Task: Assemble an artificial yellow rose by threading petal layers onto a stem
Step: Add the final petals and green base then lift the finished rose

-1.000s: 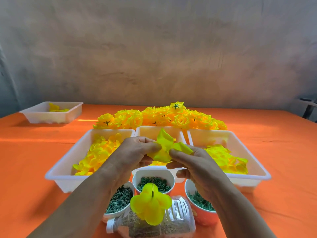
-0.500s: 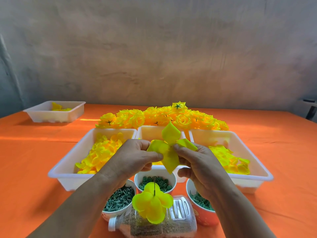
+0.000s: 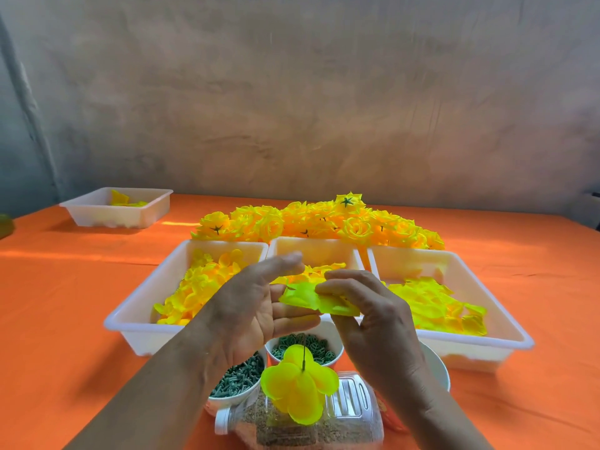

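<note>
Right hand (image 3: 376, 323): pinches a limp yellow fabric petal layer (image 3: 308, 298).
Left hand (image 3: 256, 310): fingers straight, released, just beside that layer.
Tabletop (image 3: 65, 319): orange-clothed, carrying white plastic trays (image 3: 136, 339).

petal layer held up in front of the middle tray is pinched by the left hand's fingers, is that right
No. It is the right hand whose fingers pinch the yellow petal layer. The left hand is open beside it, fingers straight. The head view shows this. The layer is indeed held up in front of the middle tray.
</note>
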`<state>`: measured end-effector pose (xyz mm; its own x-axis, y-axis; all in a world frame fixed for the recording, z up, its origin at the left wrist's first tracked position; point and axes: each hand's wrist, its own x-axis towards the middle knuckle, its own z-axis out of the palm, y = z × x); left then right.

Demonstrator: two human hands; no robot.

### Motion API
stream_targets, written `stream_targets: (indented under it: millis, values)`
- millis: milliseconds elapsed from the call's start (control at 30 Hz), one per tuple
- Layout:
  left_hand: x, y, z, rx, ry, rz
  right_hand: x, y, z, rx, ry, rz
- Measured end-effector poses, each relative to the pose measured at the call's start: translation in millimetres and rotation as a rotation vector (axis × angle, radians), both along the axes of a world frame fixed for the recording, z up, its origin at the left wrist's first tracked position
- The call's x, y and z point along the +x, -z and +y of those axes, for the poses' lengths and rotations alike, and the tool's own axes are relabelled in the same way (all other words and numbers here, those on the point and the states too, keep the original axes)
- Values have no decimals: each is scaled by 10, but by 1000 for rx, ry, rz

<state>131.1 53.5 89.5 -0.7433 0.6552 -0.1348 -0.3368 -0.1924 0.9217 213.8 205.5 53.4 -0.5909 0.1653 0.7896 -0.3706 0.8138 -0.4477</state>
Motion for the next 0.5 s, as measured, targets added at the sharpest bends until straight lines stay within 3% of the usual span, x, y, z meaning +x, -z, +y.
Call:
stream_targets:
  millis: [200,267,400,500]
  values:
    - [16,155,10,-51,-83,212,13,98,14,77,51,-46]
    - [-6,172,-4,-23,-97,248,16,97,36,-103,28,-72]
    - [-44,185,-22,20,-81,268,15,25,64,-669,-196,-273]
    - [-47,184,-18,26,-63,266,-25,-57,60,-929,-276,-419]
